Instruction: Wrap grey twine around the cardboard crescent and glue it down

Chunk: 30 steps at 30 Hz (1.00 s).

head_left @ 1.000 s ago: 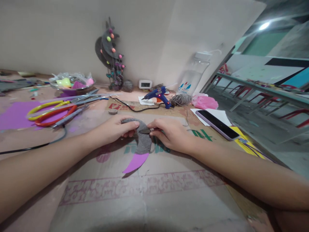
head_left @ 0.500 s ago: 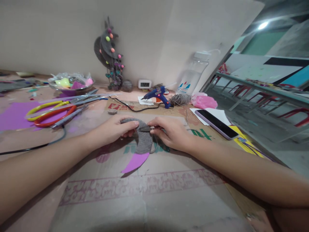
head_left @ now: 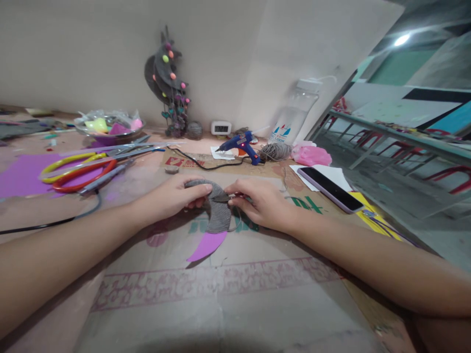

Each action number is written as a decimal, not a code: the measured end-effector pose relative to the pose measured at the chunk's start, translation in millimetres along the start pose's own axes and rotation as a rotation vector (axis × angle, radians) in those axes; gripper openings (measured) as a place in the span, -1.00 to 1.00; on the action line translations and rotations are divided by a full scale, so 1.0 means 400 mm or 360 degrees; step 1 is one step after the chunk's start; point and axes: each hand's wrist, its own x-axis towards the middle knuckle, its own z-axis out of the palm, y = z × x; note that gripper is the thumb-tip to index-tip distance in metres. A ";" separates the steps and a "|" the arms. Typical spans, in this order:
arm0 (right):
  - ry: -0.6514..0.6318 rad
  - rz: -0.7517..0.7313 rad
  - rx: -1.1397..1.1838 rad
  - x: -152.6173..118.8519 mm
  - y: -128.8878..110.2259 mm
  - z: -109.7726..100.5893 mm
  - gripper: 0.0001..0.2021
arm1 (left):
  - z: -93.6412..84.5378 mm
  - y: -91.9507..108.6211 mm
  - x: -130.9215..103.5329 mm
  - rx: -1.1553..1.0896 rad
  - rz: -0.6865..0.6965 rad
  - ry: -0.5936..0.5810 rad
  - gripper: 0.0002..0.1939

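A curved crescent piece (head_left: pixel 220 215) lies between my hands, wrapped in grey yarn over most of its length, with a bare purple tip (head_left: pixel 208 246) pointing toward me. My left hand (head_left: pixel 186 193) pinches its upper left part between thumb and fingers. The fingers of my right hand (head_left: pixel 253 198) are closed at its right edge on a small dark pointed tool (head_left: pixel 221 198), whose tip lies over the grey yarn. A loose strand of yarn (head_left: pixel 239 220) loops below my right fingers.
Behind my hands are a blue glue gun (head_left: pixel 239 143), a yarn bundle (head_left: pixel 275 151) and a bottle (head_left: pixel 294 113). Scissors (head_left: pixel 84 179) and a bowl (head_left: pixel 110 135) stand left. At right lies a phone (head_left: pixel 329 189). Cardboard (head_left: pixel 228 314) covers the table.
The dark tool tip has shifted slightly down over the yarn-wrapped part. The purple tip has moved a little to the right. Both hands keep their hold.
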 end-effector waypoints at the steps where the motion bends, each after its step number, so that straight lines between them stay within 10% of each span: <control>1: -0.0008 0.0007 0.0024 0.000 0.001 0.001 -0.81 | 0.000 0.000 0.000 -0.0002 -0.0002 -0.0004 -0.73; 30: 0.0083 0.0982 0.1193 0.027 -0.057 -0.005 -0.71 | 0.002 0.020 -0.006 0.0474 0.0080 -0.0080 -0.65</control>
